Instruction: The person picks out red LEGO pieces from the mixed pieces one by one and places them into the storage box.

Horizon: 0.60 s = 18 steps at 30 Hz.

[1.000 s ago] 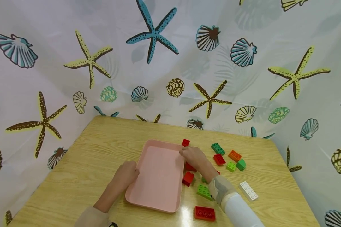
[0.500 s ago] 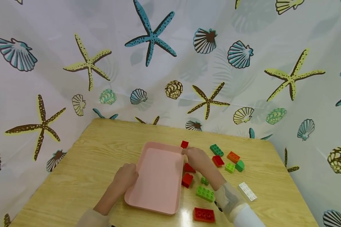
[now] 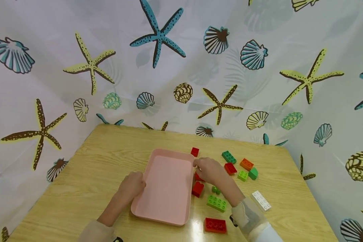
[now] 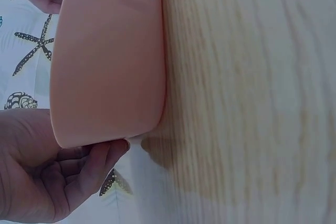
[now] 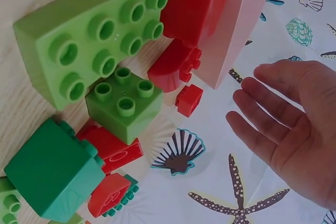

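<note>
A pink tray (image 3: 164,188) lies flat on the wooden table. My left hand (image 3: 132,184) grips its left side; in the left wrist view that hand's fingers (image 4: 97,169) curl beneath the tray edge. Beside the tray's far right corner is my right hand (image 3: 210,170). The right wrist view shows its fingers (image 5: 268,114) loosely bent, holding nothing and apart from the tray wall. Nearest it are red toy bricks (image 3: 198,189), partly hidden by the hand in the head view.
Right of the tray lie a lime eight-stud brick (image 3: 216,203), a long red brick (image 3: 215,225), a white brick (image 3: 261,200), an orange brick (image 3: 246,164) and dark green bricks (image 3: 229,157). A patterned cloth (image 3: 181,60) surrounds the table's back and sides.
My right hand has come off the tray's rim and moved slightly right. The left hand keeps its grip, and the tray stays in place. The head view has shifted a little.
</note>
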Tool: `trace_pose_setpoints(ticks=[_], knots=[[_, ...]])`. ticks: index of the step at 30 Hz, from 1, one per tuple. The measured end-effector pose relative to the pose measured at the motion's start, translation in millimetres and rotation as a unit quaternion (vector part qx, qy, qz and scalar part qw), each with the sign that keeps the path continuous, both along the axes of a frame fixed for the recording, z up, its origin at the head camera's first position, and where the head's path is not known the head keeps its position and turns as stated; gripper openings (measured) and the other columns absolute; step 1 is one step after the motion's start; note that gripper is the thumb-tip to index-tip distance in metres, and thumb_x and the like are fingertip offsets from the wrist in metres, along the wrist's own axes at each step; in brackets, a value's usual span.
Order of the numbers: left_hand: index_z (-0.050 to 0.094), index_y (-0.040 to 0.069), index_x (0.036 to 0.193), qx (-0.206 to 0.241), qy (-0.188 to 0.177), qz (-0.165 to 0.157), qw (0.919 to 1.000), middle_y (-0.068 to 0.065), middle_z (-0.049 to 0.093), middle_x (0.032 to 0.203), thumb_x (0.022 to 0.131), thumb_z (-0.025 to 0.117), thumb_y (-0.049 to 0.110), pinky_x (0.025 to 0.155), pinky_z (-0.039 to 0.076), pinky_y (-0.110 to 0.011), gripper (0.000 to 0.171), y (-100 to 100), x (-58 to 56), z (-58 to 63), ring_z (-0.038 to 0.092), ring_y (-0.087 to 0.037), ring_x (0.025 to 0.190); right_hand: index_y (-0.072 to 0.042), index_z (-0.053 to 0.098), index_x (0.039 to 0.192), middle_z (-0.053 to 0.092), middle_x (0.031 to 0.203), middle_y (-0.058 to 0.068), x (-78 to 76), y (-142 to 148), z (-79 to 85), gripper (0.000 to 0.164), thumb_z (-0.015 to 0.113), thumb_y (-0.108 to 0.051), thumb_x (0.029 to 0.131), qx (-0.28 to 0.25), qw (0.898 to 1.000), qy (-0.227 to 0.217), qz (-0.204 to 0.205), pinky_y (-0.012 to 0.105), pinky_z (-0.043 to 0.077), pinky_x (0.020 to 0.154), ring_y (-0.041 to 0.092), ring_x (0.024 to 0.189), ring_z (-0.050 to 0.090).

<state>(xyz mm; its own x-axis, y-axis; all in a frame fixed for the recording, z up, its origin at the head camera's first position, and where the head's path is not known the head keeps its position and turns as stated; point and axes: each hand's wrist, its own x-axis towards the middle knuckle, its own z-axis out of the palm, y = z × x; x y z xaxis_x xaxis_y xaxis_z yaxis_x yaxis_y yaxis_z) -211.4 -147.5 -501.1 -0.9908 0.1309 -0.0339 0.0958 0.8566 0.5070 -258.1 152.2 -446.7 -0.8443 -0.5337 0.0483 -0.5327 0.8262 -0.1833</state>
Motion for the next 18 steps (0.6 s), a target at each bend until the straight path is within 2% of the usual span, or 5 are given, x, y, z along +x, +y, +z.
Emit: trace_pose_setpoints(ticks=[4, 11, 18], knots=[[0.046, 0.009, 0.063, 0.004, -0.006, 0.000, 1.0000, -0.002, 0.044, 0.057, 0.088, 0.058, -0.003, 0.045, 0.034, -0.025, 0.030, -0.1, -0.5, 2.1, 0.043, -0.014, 0.049, -0.009, 0.070, 0.107, 0.069, 0.094, 0.004, 3.9, 0.0, 3.8, 0.015, 0.069, -0.012, 0.093, 0.009, 0.999, -0.031, -0.011, 0.032, 0.052, 0.067, 0.016, 0.074, 0.059], [0.046, 0.009, 0.062, 0.000, -0.009, -0.001, 1.0000, -0.002, 0.044, 0.056, 0.089, 0.058, -0.003, 0.044, 0.033, -0.025, 0.032, -1.3, -3.0, 0.1, 0.042, -0.014, 0.048, -0.007, 0.070, 0.112, 0.069, 0.093, 0.005, 8.0, -0.1, 6.3, 0.022, 0.072, -0.013, 0.091, 0.012, 0.997, -0.078, -0.009, 0.031, 0.050, 0.066, 0.014, 0.068, 0.053], [0.046, 0.009, 0.062, -0.002, 0.004, -0.006, 1.0000, -0.001, 0.043, 0.057, 0.087, 0.058, -0.003, 0.045, 0.033, -0.026, 0.031, -1.6, -3.4, -1.1, 0.042, -0.014, 0.049, -0.012, 0.073, 0.100, 0.064, 0.080, -0.006, 10.5, 1.1, 3.8, 0.012, 0.076, -0.016, 0.089, 0.011, 0.995, -0.097, 0.000, 0.029, 0.048, 0.066, 0.011, 0.064, 0.052]])
